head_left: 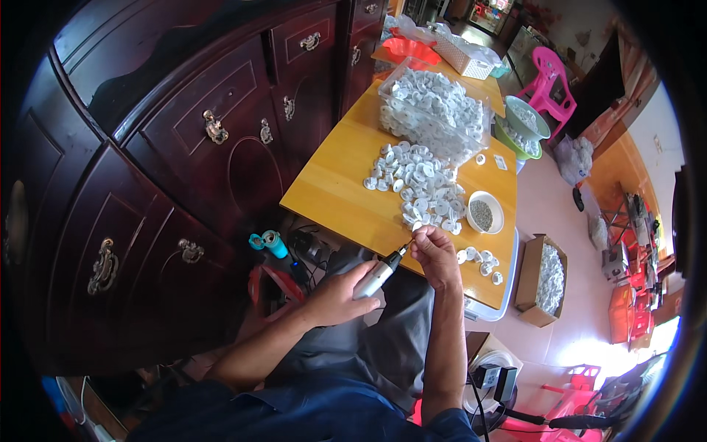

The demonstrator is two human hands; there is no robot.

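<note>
Electric screwdriver (377, 278): slim, pale silver barrel, black nose, thin dark bit; tilted, nose up toward right. Sits at near edge of table (331, 184), above person's lap. Left hand (340, 296) clamped round barrel. Right hand (437, 259) fingertips pinched together at bit tip; anything between too small to tell. White parts (420, 177) heaped just beyond. Bare tabletop left of heap; dark cabinet (199, 169) bounds left side.

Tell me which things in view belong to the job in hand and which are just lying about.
Seemingly in the job:
screwdriver, held in the left hand
loose white plastic parts on the table
white bowl of small grey pieces

Apparently just lying about:
pink chair
red dish
teal bottle
</note>
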